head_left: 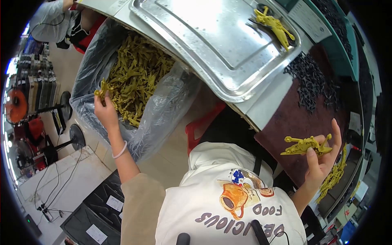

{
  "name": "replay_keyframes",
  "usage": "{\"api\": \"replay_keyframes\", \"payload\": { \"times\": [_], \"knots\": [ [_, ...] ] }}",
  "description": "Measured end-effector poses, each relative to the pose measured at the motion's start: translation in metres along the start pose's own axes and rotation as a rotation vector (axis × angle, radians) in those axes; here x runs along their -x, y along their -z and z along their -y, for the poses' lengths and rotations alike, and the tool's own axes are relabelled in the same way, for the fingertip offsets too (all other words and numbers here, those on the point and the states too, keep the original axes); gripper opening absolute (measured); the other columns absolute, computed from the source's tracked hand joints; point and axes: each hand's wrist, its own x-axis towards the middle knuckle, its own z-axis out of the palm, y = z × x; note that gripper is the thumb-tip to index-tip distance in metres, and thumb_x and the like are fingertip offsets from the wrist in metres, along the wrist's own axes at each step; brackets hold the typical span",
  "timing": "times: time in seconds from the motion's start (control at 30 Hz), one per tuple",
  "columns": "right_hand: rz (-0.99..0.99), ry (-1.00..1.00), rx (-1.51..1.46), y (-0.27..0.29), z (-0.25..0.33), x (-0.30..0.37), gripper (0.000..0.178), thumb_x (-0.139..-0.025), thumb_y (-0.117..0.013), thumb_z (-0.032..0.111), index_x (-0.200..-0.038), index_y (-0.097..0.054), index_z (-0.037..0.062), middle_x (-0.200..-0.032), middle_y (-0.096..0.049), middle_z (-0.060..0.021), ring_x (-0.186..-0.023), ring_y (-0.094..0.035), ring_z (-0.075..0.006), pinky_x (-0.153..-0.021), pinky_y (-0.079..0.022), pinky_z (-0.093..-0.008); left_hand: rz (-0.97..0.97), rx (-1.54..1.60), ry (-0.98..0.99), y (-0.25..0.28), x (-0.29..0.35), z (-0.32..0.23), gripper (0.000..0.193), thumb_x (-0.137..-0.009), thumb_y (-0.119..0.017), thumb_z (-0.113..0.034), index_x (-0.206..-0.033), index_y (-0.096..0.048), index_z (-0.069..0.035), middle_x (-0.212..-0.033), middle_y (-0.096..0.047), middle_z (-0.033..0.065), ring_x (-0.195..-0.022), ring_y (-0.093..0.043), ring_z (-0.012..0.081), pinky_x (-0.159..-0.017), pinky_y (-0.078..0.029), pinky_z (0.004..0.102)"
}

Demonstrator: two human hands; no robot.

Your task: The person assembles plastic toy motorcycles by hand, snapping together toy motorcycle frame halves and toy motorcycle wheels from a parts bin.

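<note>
My left hand (107, 113) is raised over the near left edge of a large clear plastic bag, its fingers closed on a small olive-yellow plastic part (103, 87). Inside the bag lies a heap of similar olive-yellow parts (136, 73). Off to the right, above a dark red mat (281, 114), my right hand (320, 163) grips a longer olive-yellow plastic part (303, 145) between thumb and fingers, with one finger pointing up. The exact shape of the left part is partly covered by my fingertips.
A metal tray (196, 36) on the table carries a yellow piece with black bits (275, 26). Small black parts (312, 81) are heaped on the mat beside a teal bin (351, 61). More yellow parts (335, 175) lie right. Black crates (92, 220), fans and another person (53, 20) are left.
</note>
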Motion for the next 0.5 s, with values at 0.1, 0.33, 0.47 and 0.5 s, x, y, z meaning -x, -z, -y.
{"api": "replay_keyframes", "payload": {
  "times": [0.1,0.33,0.47,0.5],
  "knots": [
    [-0.128,-0.006,0.013,0.017,-0.004,0.011,0.077,-0.079,-0.058,0.004,-0.147,-0.023,0.004,-0.085,-0.053,-0.0044,-0.074,-0.051,-0.0094,-0.067,-0.041,-0.0188,-0.095,0.188,-0.021,0.001,-0.005,-0.023,0.025,-0.093,-0.061,-0.015,-0.111,-0.057,0.003,-0.094,-0.067,0.0101,-0.078,-0.063,0.0155,-0.072,-0.05,0.0282],
    [-0.022,-0.213,0.132,0.084,-0.004,0.002,0.044,-0.079,-0.063,0.004,-0.122,-0.052,0.0036,-0.092,-0.05,0.0005,-0.081,-0.047,-0.0075,-0.071,-0.039,-0.0194,0.767,0.946,-0.037,0.043,0.067,-0.236,0.049,-0.086,-0.065,-0.013,-0.128,-0.044,0.003,-0.101,-0.061,0.0131,-0.081,-0.06,0.0143,-0.071,-0.049,0.0253],
    [0.208,-0.29,0.329,0.151,-0.013,0.016,0.038,-0.079,-0.064,0.004,-0.115,-0.055,0.0031,-0.094,-0.048,0.0025,-0.084,-0.045,-0.0059,-0.074,-0.038,-0.0204,1.487,0.827,-0.393,-0.01,0.104,-0.318,0.042,-0.081,-0.072,-0.008,-0.119,-0.056,-0.001,-0.09,-0.064,0.0099,-0.071,-0.063,0.014,-0.063,-0.051,0.0237],
    [0.194,-0.295,0.293,0.166,-0.017,0.021,0.035,-0.079,-0.064,0.005,-0.112,-0.055,0.0043,-0.097,-0.051,0.0027,-0.083,-0.046,-0.0047,-0.075,-0.039,-0.0194,1.609,0.731,-0.37,-0.024,0.114,-0.348,0.041,-0.08,-0.073,-0.008,-0.117,-0.057,-0.002,-0.084,-0.064,0.0082,-0.068,-0.062,0.0115,-0.06,-0.049,0.0225]
  ]
}}
